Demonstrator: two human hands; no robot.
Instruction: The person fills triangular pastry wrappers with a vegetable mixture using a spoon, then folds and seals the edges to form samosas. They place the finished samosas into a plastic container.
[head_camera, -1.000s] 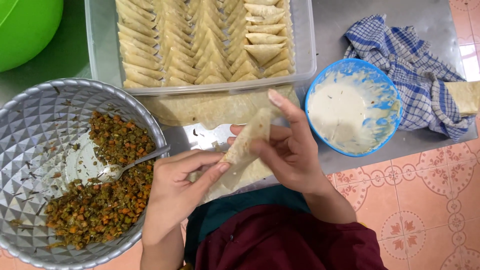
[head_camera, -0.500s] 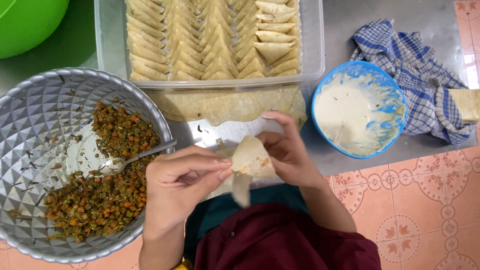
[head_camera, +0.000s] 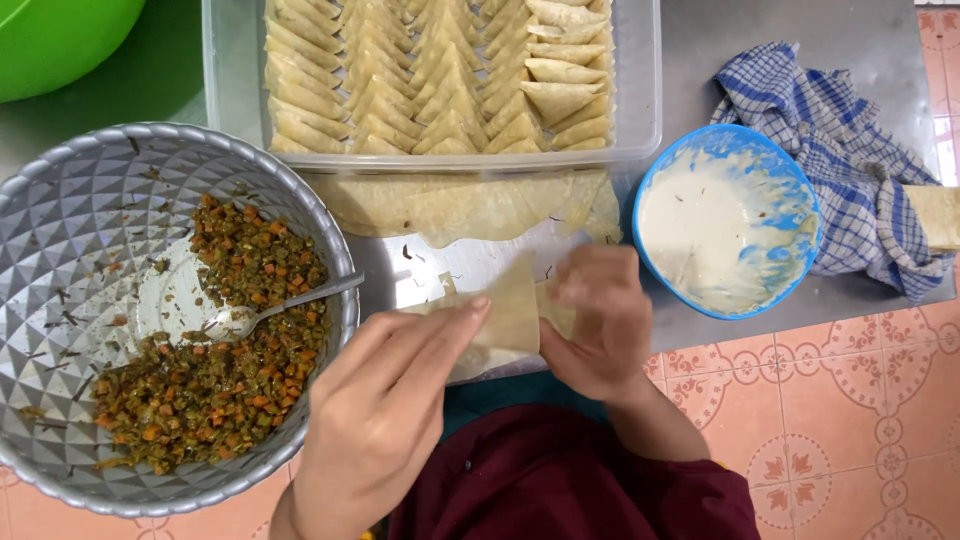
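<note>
Both hands hold a thin pale pastry strip (head_camera: 510, 315) folded into a triangular cone over the table's front edge. My left hand (head_camera: 385, 400) pinches its lower left side with fingertips on the sheet. My right hand (head_camera: 595, 320) grips the right side, fingers curled over the fold. To the left stands a silver faceted bowl (head_camera: 60, 240) with chopped vegetable filling (head_camera: 215, 370) and a spoon (head_camera: 275, 310). A blue bowl (head_camera: 790, 175) of white paste sits to the right.
A clear plastic tub (head_camera: 640, 100) at the back holds rows of folded triangular pastries (head_camera: 440, 75). Flat pastry sheets (head_camera: 450, 205) lie in front of it. A blue checked cloth (head_camera: 840, 130) lies at the right, a green bowl (head_camera: 50, 40) at the top left.
The strip, held out long and slanted a second ago, has been folded over into a compact triangle. Both hands have closed in around it.
</note>
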